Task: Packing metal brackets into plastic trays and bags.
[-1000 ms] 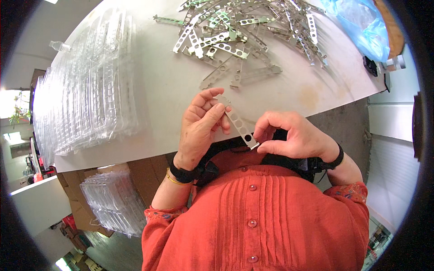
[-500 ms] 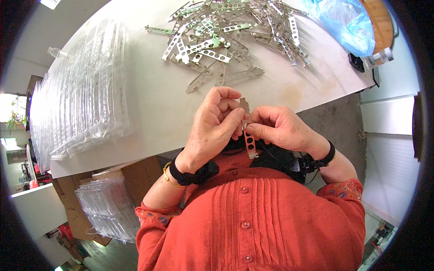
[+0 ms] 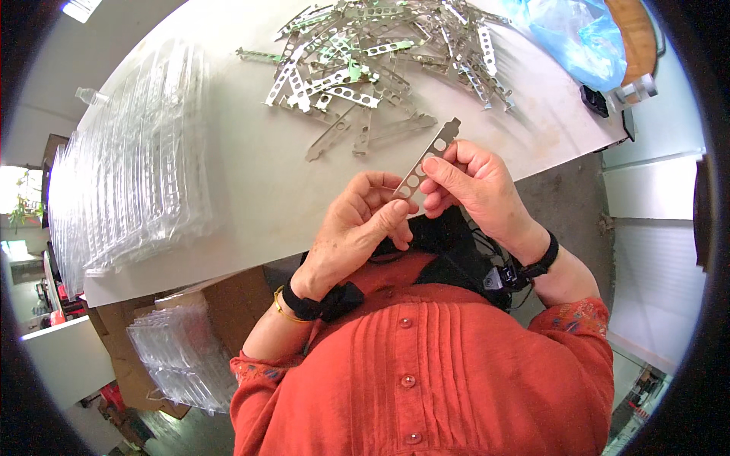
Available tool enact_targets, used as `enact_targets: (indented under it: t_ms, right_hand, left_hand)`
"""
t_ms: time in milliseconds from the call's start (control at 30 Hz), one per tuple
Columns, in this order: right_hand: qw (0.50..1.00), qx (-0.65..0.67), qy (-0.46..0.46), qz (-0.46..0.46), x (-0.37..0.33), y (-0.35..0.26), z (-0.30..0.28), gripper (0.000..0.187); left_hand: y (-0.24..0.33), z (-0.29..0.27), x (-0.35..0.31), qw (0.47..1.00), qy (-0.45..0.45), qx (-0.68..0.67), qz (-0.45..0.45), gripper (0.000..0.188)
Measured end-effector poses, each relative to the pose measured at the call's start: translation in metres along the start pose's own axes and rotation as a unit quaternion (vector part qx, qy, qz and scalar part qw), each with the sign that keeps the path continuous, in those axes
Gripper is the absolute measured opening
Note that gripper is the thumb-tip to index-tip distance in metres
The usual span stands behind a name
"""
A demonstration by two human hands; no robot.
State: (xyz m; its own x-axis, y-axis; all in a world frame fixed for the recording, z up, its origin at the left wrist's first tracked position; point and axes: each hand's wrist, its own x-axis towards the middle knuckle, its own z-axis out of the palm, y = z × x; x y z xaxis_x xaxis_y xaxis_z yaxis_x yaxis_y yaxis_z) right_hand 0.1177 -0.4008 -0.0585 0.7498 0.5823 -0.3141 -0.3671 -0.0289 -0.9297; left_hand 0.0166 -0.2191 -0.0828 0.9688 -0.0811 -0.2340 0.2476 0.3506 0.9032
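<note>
Between my hands is a thin metal slot bracket point(image 3: 427, 161) with a row of round holes, tilted with its notched end up and to the right. My right hand point(image 3: 483, 182) pinches it along its upper half between thumb and fingers. At its lower end, my left hand point(image 3: 363, 216) has thumb and fingers closed on the metal. Both hands are just off the near edge of the table. Beyond them lies a loose pile of similar metal brackets point(image 3: 353, 95), some with green-tinted faces.
Stacked clear plastic trays point(image 3: 152, 152) fill the left of the white table point(image 3: 251, 220). More clear trays point(image 3: 182, 353) stand by a cardboard box point(image 3: 239, 308) below the edge. A blue plastic bag point(image 3: 582, 42) and a small black object point(image 3: 595, 100) sit at the far right.
The bracket has swung from nearly upright, notched end up, to a slant toward the upper right. My right hand has risen with it, and the left now grips its lower end.
</note>
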Motion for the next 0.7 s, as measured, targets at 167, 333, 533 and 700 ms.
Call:
enact_targets:
  t_ms: [167,333,533,700]
  right_hand:
    - [0.997,-0.040,-0.043,0.040,0.003,-0.004,-0.009,0.025]
    - [0.998,-0.059,0.009,-0.035,0.007,-0.017,-0.020,0.033]
    - [0.993,-0.087,-0.044,-0.061,0.016,-0.015,-0.022,0.030]
    - [0.996,-0.037,-0.060,-0.050,0.013,-0.014,-0.022,0.027]
  left_hand:
    - [-0.001,-0.013,0.000,0.998,0.015,-0.062,-0.006,0.030]
    - [0.003,-0.030,-0.002,0.998,0.012,-0.065,-0.020,0.032]
    - [0.002,-0.033,0.001,0.997,0.021,-0.053,-0.044,0.033]
    - [-0.001,-0.040,0.004,0.996,0.057,-0.064,-0.022,0.033]
